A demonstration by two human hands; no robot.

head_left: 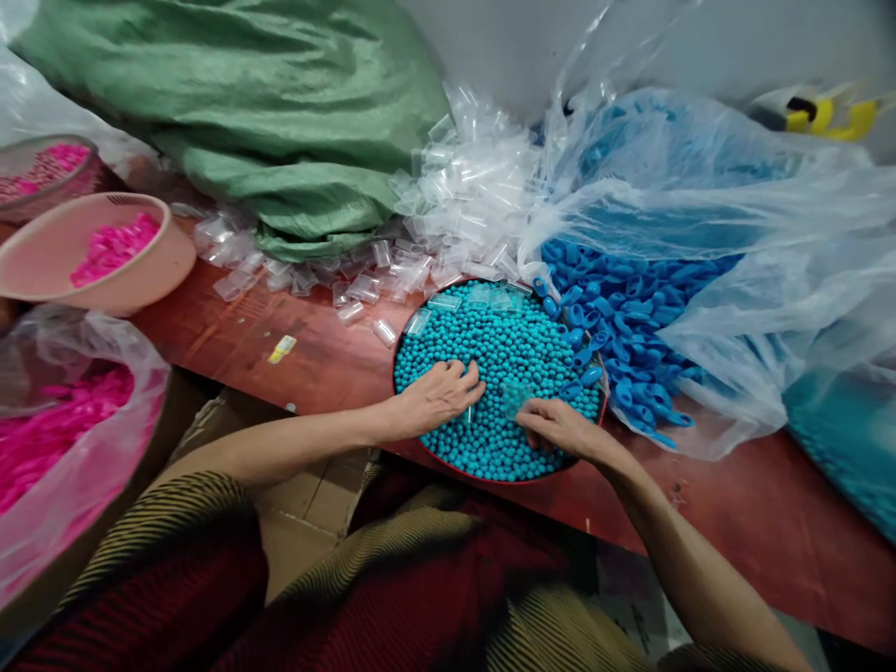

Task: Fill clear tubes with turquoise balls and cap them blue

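Over round turquoise beads [497, 341] in round red-rimmed tray [514, 482], with left fingers [471, 377], right fingers [536, 409] curled; cannot tell if holding clear plastic tubes [470, 413]. Could spill by pushing rimward.

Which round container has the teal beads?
The red-rimmed tray, with the left hand and right hand at its teal beads; the pale pink basin and the bowl behind it hold pink pieces.

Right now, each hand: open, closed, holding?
Left hand: fingers bent over teal beads; grip can't be told.
Right hand: curled at the beads; any hold is hidden.
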